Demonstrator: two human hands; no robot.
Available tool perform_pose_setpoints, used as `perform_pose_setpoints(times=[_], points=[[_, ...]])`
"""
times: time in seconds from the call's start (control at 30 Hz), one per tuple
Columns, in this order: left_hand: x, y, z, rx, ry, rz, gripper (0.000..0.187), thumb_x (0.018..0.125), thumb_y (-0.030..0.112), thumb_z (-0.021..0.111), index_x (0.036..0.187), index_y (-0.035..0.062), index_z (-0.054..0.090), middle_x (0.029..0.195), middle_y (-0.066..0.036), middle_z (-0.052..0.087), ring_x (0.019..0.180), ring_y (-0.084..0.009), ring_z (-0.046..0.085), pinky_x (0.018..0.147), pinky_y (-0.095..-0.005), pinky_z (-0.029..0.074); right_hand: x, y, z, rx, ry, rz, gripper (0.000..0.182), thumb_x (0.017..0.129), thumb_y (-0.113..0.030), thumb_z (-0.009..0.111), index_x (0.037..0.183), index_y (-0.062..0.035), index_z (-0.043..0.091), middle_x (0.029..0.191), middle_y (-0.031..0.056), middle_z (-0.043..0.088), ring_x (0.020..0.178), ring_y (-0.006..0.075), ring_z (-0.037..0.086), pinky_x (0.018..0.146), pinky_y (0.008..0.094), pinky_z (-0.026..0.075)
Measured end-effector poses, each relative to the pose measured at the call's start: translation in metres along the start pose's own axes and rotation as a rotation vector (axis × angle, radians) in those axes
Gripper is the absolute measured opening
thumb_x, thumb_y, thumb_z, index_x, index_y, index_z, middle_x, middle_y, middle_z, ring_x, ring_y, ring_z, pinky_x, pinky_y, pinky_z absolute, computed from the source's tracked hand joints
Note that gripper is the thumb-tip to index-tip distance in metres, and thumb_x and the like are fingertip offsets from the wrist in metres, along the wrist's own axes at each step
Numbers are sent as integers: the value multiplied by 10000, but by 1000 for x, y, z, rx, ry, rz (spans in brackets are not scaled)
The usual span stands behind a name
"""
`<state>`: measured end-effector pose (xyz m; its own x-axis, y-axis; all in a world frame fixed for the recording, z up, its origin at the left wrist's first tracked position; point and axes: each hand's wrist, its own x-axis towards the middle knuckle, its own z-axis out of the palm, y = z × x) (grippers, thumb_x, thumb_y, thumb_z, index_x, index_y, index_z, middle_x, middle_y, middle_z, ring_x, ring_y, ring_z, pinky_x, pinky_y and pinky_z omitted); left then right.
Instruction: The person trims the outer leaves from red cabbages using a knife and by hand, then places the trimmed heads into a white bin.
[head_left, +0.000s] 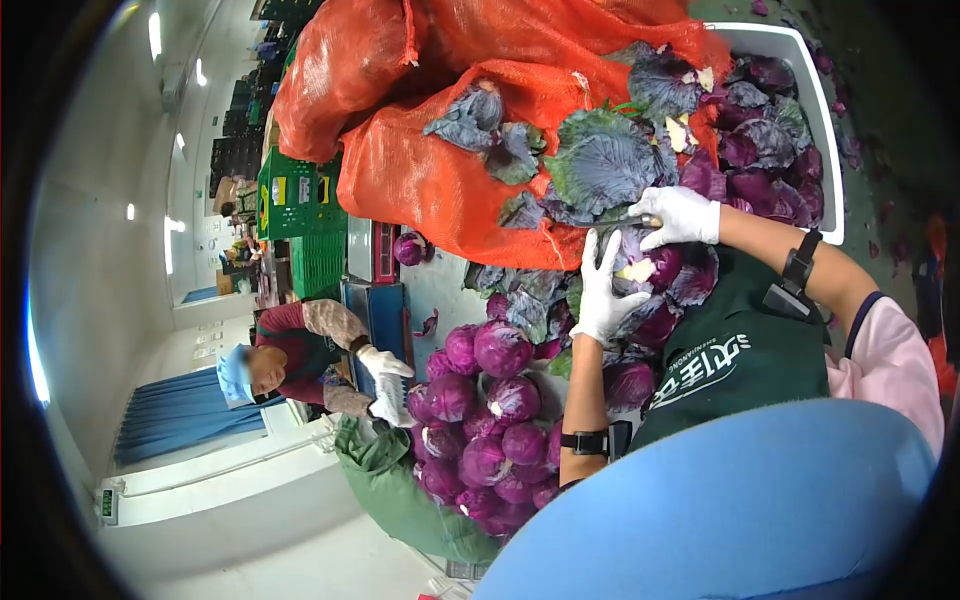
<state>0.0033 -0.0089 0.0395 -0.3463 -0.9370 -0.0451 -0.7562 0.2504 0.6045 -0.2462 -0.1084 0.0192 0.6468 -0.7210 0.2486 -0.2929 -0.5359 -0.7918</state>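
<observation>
My right hand (680, 220), in a white glove, is closed round the handle of a knife (622, 222), its blade pointing left. My left hand (605, 290), also gloved, holds a red cabbage (660, 266) with pale cut stem, fingers and thumb spread round its side. Loose outer leaves (610, 165) lie just beyond the knife on an orange mesh sack (440, 180). Trimmed purple cabbages (502, 348) are piled beside my left forearm.
A white bin (830, 150) holds purple leaves beside my right arm. A co-worker (300, 350) in gloves stands across the pile, near a green sack (400, 490). Green crates (300, 195) are stacked behind. My blue cap brim (730, 500) covers the bottom.
</observation>
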Motion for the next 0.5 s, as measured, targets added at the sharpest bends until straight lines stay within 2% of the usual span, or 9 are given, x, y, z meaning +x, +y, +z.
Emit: perform_pose_setpoints(times=[0.03, 0.13, 0.17, 0.2, 0.27, 0.3, 0.37, 0.47, 0.5], points=[[-1, 4, -5, 14, -9, -51, 1303, 553, 115, 966, 1619, 86, 217, 1640, -220, 196, 1450, -381, 350, 1201, -457, 329, 3, 5, 1, -48, -77, -7, 459, 877, -497, 728, 830, -57, 607, 722, 167, 600, 618, 353, 555, 605, 442, 462], [-11, -10, 16, -238, 135, -130, 1286, 607, 115, 955, 1615, 29, 160, 1623, -208, 220, 1430, -354, 381, 1188, -444, 346, 5, 19, -6, -109, -195, 25, 482, 878, -475, 721, 746, -30, 592, 686, 188, 572, 611, 365, 537, 583, 448, 434], [-19, -31, 41, -448, 149, -208, 1241, 680, 122, 935, 1596, -40, 115, 1597, -207, 237, 1436, -316, 358, 1183, -430, 349, 4, 14, -18, -49, -110, -59, 450, 888, -416, 718, 737, -21, 564, 661, 181, 557, 588, 342, 540, 575, 450, 430], [-20, -39, 66, -562, 200, -276, 1241, 709, 352, 921, 1589, -51, 143, 1599, -301, 199, 1504, -396, 199, 1238, -465, 181, 2, 10, -25, -22, -154, -14, 434, 895, -400, 713, 742, -23, 563, 660, 175, 558, 582, 328, 547, 571, 445, 434], [-13, 12, 72, -512, 297, -407, 1261, 721, 354, 924, 1595, -43, 107, 1597, -311, 176, 1500, -405, 179, 1235, -475, 177, 0, 3, -36, 34, -250, 74, 402, 910, -368, 702, 751, -28, 560, 657, 162, 558, 570, 300, 561, 564, 436, 442], [-6, 38, 72, -404, 365, -511, 1236, 733, 265, 928, 1592, -64, 102, 1587, -260, 235, 1476, -324, 266, 1229, -433, 213, -1, -1, -41, 69, -272, 125, 382, 915, -349, 697, 755, -32, 557, 655, 150, 558, 566, 282, 568, 563, 425, 450], [-5, 33, 73, -412, 384, -465, 1225, 736, 260, 926, 1595, -54, 111, 1588, -259, 236, 1475, -326, 270, 1226, -431, 221, -1, -10, -45, 130, -310, 220, 344, 926, -310, 685, 762, -39, 552, 650, 127, 557, 560, 246, 582, 562, 401, 466], [-8, 7, 67, -548, 349, -358, 1194, 740, 201, 917, 1603, -28, 125, 1585, -208, 278, 1461, -315, 291, 1224, -413, 226, -11, 4, -38, 343, -206, 334, 307, 937, -282, 664, 775, -49, 549, 653, 97, 564, 566, 216, 599, 567, 371, 488], [-8, 5, 65, -607, 357, -328, 1177, 750, 173, 907, 1603, -18, 119, 1573, -202, 299, 1431, -307, 342, 1208, -410, 266, -12, 8, -36, 274, -174, 296, 303, 940, -270, 653, 766, -50, 539, 654, 92, 564, 565, 213, 600, 565, 371, 489]])
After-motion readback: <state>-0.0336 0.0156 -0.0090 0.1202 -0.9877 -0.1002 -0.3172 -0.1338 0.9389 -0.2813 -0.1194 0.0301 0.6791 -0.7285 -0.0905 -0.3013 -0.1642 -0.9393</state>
